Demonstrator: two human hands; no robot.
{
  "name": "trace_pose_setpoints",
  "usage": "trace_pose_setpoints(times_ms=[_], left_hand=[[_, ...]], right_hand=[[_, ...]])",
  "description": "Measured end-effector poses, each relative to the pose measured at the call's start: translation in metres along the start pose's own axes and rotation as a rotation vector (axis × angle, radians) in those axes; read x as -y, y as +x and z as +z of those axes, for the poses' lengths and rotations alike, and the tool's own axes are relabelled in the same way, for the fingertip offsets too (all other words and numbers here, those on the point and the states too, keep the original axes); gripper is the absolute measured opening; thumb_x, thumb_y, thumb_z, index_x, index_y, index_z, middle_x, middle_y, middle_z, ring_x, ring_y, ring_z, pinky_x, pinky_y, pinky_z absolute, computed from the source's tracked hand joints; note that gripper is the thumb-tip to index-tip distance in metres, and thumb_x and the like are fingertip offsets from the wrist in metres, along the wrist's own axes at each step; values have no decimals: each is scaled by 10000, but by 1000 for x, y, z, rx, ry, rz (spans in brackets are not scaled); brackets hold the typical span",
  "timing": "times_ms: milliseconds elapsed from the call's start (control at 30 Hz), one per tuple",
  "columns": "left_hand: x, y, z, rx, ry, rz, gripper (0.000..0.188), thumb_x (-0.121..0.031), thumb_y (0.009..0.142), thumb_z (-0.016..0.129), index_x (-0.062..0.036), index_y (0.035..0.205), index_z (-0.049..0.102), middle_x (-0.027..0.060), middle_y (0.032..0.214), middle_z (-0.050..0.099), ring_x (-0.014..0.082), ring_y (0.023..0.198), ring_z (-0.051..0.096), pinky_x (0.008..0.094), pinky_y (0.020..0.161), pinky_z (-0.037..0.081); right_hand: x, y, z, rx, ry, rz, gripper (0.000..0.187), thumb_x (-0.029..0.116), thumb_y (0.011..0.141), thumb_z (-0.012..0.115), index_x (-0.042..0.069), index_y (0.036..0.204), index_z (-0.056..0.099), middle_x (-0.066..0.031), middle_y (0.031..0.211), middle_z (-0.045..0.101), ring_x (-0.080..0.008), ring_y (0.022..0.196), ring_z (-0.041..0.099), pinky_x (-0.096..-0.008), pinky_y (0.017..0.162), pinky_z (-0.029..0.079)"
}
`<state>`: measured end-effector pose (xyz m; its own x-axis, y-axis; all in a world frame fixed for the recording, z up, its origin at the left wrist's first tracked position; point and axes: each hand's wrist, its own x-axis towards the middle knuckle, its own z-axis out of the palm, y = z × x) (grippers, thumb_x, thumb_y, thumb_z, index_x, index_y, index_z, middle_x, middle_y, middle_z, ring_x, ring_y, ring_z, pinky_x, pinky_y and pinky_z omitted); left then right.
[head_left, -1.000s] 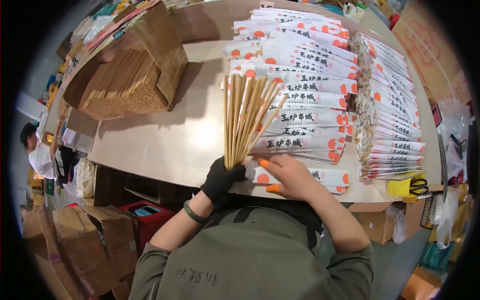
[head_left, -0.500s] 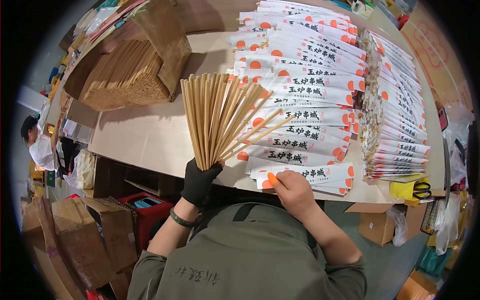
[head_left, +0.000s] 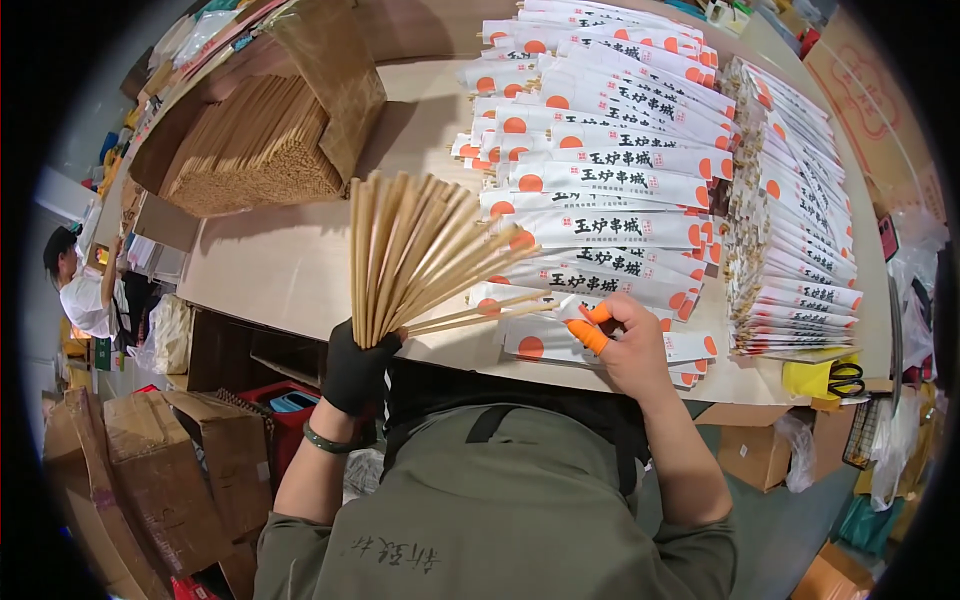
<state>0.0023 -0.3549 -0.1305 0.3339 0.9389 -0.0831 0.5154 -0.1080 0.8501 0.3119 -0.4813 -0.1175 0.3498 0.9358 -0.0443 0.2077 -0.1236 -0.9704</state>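
My left hand [head_left: 357, 372], in a black glove, is closed round the lower ends of a fanned bundle of wooden chopsticks [head_left: 395, 245]. Two chopsticks [head_left: 480, 316] splay out low to the right, away from the rest. Their tips meet a white paper chopstick sleeve [head_left: 572, 306], pinched by my right hand [head_left: 636, 352], which wears orange finger covers. How far the tips reach into the sleeve I cannot tell. Beneath and beyond that hand, printed paper sleeves [head_left: 625, 230] with orange dots lie in overlapping rows.
A cardboard box [head_left: 335, 60] at the back left holds a mass of chopsticks [head_left: 255, 145]. Sleeved chopsticks [head_left: 790, 230] are piled along the table's right side. Black-handled scissors [head_left: 846, 379] lie at the right front edge. Another person [head_left: 92, 290] is far left.
My left hand has moved left and slightly down with the bundle. My right hand has lifted a sleeve off the pile, moving right and up, and its opening now meets two chopstick tips.
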Motion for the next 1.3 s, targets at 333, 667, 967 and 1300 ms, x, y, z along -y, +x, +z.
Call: trace_pose_setpoints(times_ms=[333,667,967,1300], left_hand=[[-21,14,9,110,-33,177,204,-137,817,708,-1,965,676,86,872,687,161,826,646,320,749,513],[-32,36,57,-265,-110,202,198,-188,845,699,-5,911,669,70,739,668,135,669,618,296,625,486],[-7,23,51,-218,-254,23,115,-128,842,665,-16,869,662,25,743,643,93,649,569,250,602,448],[-2,11,2,11,-15,85,280,-159,793,742,31,979,652,97,835,694,155,754,641,314,703,507]], right_hand=[[9,7,23,-54,-607,-828,140,110,730,726,46,843,674,-68,737,541,-241,680,565,-345,615,487],[-4,-6,13,243,-847,-716,250,145,811,644,6,1018,635,-104,949,591,-284,893,590,-374,754,488],[-38,-21,22,25,-719,-752,211,55,703,730,11,888,638,-107,849,586,-282,798,611,-380,669,503],[-4,-1,-5,-6,27,17,128,53,795,752,5,825,637,-7,741,528,-82,669,498,-247,603,418]])
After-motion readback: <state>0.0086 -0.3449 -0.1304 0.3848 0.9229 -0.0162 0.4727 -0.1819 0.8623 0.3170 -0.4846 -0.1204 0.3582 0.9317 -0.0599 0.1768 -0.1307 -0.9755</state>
